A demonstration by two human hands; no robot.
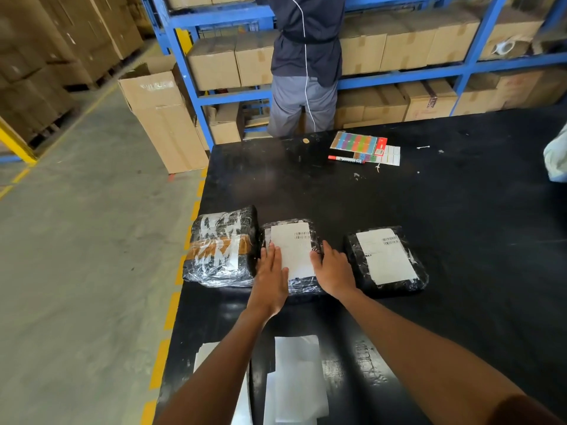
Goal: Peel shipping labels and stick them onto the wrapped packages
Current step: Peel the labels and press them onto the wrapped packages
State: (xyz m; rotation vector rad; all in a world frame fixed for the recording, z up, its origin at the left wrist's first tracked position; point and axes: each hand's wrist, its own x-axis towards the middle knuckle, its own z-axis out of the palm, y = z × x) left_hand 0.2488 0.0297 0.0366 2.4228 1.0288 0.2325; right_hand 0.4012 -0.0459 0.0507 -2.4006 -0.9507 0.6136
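Far left on the black table (429, 204) sits a wrapped package (222, 246) with brown tape and white scraps under the plastic, no clean label on top that I can make out. Right beside it, basically touching, is the middle package (303, 286) with a white shipping label (293, 250) on its top face. Both hands are flat on that one: the left hand (270, 280) lies with straight fingers along the label's left edge, the right hand (333, 271) rests open on the right side, fingers over the label's edge. Further right, a bit apart, a third package (386, 262) carries its own label (385, 256). Near the front edge lie white backing sheets (296, 378), partly under the forearms. At the far side there's a red-capped marker (346, 159) next to a colourful sticker sheet (356, 142).
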